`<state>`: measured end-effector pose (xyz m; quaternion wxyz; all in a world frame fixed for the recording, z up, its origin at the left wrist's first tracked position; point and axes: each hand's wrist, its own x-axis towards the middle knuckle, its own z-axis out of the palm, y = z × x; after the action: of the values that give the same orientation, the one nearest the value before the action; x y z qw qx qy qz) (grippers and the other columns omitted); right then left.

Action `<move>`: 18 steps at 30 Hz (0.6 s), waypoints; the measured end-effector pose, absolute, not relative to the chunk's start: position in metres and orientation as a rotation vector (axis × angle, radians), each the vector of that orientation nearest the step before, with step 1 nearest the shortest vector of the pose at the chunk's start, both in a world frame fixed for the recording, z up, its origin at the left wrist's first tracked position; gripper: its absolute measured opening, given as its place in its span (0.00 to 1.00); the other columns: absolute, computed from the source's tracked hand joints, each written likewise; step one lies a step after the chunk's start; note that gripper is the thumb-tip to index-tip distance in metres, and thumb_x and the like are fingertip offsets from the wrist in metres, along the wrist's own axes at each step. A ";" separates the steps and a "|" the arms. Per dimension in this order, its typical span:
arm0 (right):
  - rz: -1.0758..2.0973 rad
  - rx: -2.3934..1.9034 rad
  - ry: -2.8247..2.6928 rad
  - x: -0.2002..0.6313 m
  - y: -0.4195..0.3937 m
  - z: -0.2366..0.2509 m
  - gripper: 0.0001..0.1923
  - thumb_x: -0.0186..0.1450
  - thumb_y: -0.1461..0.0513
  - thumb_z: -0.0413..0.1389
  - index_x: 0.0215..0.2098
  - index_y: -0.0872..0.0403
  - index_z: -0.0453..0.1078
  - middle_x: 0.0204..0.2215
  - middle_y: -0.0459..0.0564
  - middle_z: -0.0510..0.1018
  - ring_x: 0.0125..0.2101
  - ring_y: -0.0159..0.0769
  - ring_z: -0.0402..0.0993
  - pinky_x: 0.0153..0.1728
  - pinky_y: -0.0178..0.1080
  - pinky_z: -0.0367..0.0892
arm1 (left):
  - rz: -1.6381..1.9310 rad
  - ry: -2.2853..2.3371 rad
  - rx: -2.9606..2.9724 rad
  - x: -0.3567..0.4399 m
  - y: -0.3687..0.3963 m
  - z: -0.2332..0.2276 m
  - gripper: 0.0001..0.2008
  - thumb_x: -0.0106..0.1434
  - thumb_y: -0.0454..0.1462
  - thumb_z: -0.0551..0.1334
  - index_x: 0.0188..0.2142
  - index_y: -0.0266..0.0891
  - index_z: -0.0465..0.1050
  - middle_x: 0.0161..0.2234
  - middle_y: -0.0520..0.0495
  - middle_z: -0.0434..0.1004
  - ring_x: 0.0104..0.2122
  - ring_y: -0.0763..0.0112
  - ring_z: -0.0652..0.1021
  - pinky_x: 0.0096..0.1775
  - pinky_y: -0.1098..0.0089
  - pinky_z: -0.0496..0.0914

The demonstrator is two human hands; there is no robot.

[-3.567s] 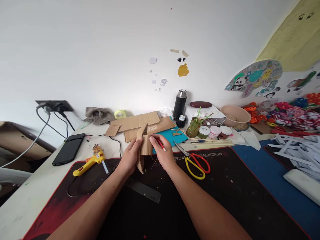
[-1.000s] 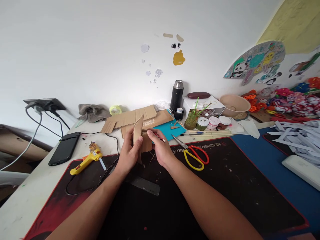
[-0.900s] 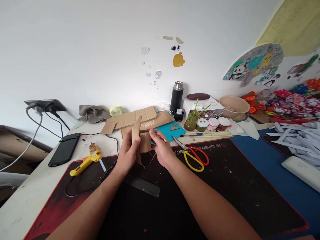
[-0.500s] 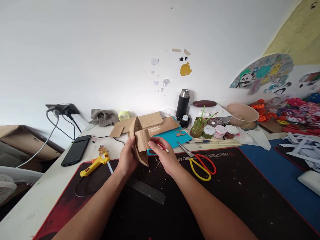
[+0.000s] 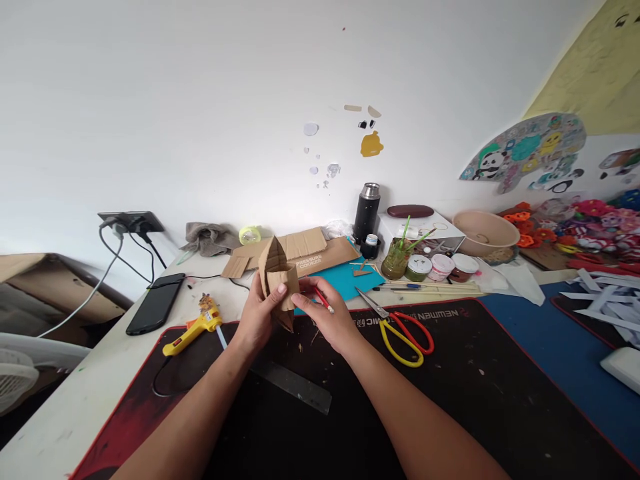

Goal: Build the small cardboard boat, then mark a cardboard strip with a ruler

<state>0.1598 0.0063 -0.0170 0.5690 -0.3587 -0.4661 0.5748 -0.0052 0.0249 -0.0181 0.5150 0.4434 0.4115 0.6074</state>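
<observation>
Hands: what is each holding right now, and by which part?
Left hand grips the folded cardboard piece by its lower middle, thumb across the front. Right hand holds a red pencil mid-shaft, fingertips touching the cardboard's right edge.

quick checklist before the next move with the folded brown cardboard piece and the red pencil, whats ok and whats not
1. Left hand grips the folded brown cardboard piece, thumb on its front: ok.
2. Right hand has the red pencil between its fingers: ok.
3. Pencil tip touching the cardboard: cannot tell, the fingers hide that spot.
4. Cardboard braced on the black red-edged desk mat: not ok, it is held above the mat.
5. Yellow-and-red-handled scissors lie on the mat, apart from the right hand: ok.
6. Dark flat ruler lies on the mat between the forearms, with the yellow glue gun to the left: ok.
</observation>
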 end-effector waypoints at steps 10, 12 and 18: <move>1.414 -0.815 -1.050 0.160 0.012 -0.022 0.27 0.61 0.45 0.78 0.51 0.47 0.81 0.54 0.53 0.88 0.60 0.53 0.83 0.65 0.54 0.74 | 1.367 0.855 0.979 -0.009 0.024 -0.017 0.36 0.55 0.56 0.83 0.56 0.42 0.82 0.55 0.38 0.87 0.54 0.45 0.86 0.52 0.57 0.80; 1.432 -0.809 -1.046 0.160 0.012 -0.022 0.27 0.60 0.46 0.78 0.51 0.47 0.81 0.53 0.53 0.88 0.59 0.53 0.84 0.63 0.54 0.76 | 1.329 0.866 0.990 -0.010 0.024 -0.018 0.36 0.56 0.58 0.82 0.57 0.41 0.82 0.54 0.37 0.88 0.55 0.43 0.85 0.53 0.55 0.80; 1.381 -0.814 -1.060 0.161 0.011 -0.017 0.25 0.60 0.49 0.78 0.50 0.47 0.80 0.53 0.52 0.88 0.58 0.51 0.84 0.62 0.53 0.77 | 1.327 0.912 1.200 -0.015 0.026 -0.021 0.41 0.57 0.57 0.83 0.63 0.44 0.79 0.63 0.38 0.83 0.64 0.42 0.79 0.61 0.55 0.75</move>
<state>0.1608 0.0112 -0.0171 0.5726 -0.3473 -0.4520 0.5892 -0.0148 0.0264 -0.0210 0.5368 0.5041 0.3832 0.5576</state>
